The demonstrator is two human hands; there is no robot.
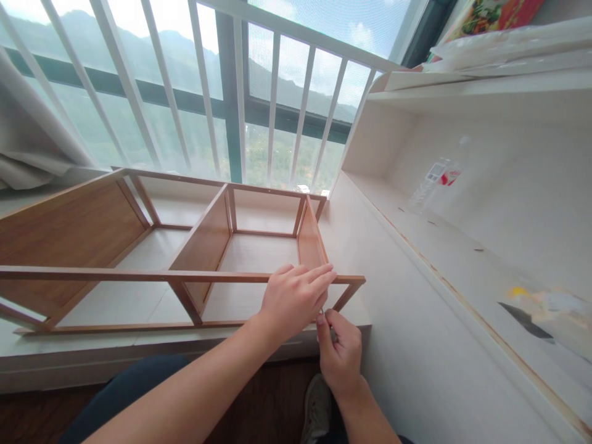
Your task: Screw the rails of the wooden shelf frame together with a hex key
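A brown wooden shelf unit lies on its side along the window ledge, its panels standing upright between slim rails. My left hand grips the near rail close to the right end, fingers stretched over the top; its thumb is hidden. Just below it, my right hand is closed in a pinch around a thin metal tool, of which only a bit of shaft shows against the underside of the rail. Most of that tool is covered by my fingers, so its exact kind is unclear.
White railings and a window stand behind the ledge. On the right is a white cabinet holding a clear plastic bottle and a plastic bag. A grey curtain hangs at left. My shoe is below.
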